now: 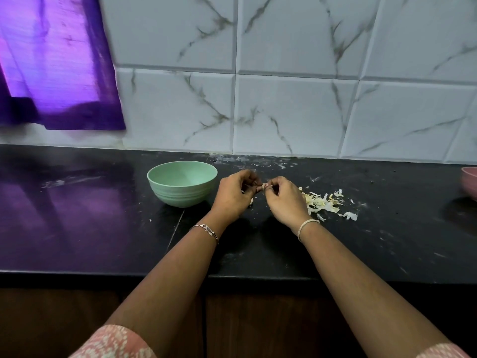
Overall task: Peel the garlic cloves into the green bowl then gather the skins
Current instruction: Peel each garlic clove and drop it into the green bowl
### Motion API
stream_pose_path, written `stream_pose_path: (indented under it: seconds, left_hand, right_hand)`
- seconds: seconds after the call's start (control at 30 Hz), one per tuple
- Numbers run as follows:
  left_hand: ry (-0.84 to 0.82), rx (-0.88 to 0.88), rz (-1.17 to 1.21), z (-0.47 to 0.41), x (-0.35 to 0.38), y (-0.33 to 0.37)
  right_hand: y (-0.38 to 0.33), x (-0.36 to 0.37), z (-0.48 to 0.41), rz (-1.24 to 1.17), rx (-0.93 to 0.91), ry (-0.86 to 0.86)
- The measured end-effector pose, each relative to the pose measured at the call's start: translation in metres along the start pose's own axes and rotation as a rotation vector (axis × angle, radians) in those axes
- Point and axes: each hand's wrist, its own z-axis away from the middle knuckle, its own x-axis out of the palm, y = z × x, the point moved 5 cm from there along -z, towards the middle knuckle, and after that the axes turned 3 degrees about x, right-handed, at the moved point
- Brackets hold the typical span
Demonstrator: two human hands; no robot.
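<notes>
A pale green bowl (182, 186) stands on the black counter (258, 249), just left of my hands. Between them is a small garlic clove (264, 187), pinched from the left by my left hand (234, 194) and from the right by my right hand (284, 198), both with curled fingers, a little above the counter. A loose heap of whitish garlic skins (325, 204) lies on the counter right of my right hand. A small pale piece (251, 201) shows under my left hand; I cannot tell what it is. The bowl's inside is not visible from here.
A pink bowl (470, 182) sits cut off at the right edge. A purple curtain (56, 63) hangs at the back left over the tiled wall (296, 104). The counter's front edge (232, 276) runs under my forearms. Pale smears mark the counter near the wall.
</notes>
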Motion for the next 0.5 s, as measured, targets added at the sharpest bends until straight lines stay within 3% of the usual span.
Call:
stream_pose_path:
  seconds: [0.27,0.5]
  left_hand:
    - [0.083,-0.044,0.153,-0.003,-0.004,-0.004]
    - [0.033,-0.165,0.359,-0.004,-0.001,-0.013]
  right_hand:
    - [0.011,-0.006,-0.004,0.073,0.069,0.077]
    - [0.017,-0.033,-0.004,0.389,0.029,0.308]
